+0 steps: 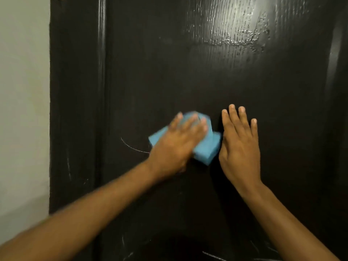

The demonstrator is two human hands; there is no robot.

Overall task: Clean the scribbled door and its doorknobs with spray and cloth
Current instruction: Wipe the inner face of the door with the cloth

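Door (pixel 188 72) fills nearly everything in front of me, a black panel with a raised wood-grain texture. At one o'clock a patch of glare (pixel 235 25) shines off the grain, and the surface there looks wet or streaky. A vertical groove (pixel 102 91) runs down the panel at nine o'clock, and past the door's left edge stands a pale grey wall (pixel 22 110).

My left hand (pixel 178 140) lies flat on the blue cloth (pixel 207 146), fingers straight and spread over it, pressing it against the door just left of center. The hand is a little blurred. The cloth is folded, and its edges stick out above my fingertips and toward four o'clock of the hand.

My right hand (pixel 240 146) is just beside the cloth on its right, palm flat against the door, fingers straight and close together pointing to twelve o'clock, holding nothing.

Thin white scribble marks remain: a curved line (pixel 131 146) at nine o'clock of the cloth, faint strokes (pixel 68 166) at eight o'clock near the door's edge, and more scratches (pixel 211 256) along the bottom at six o'clock.

No doorknob or spray is in view.
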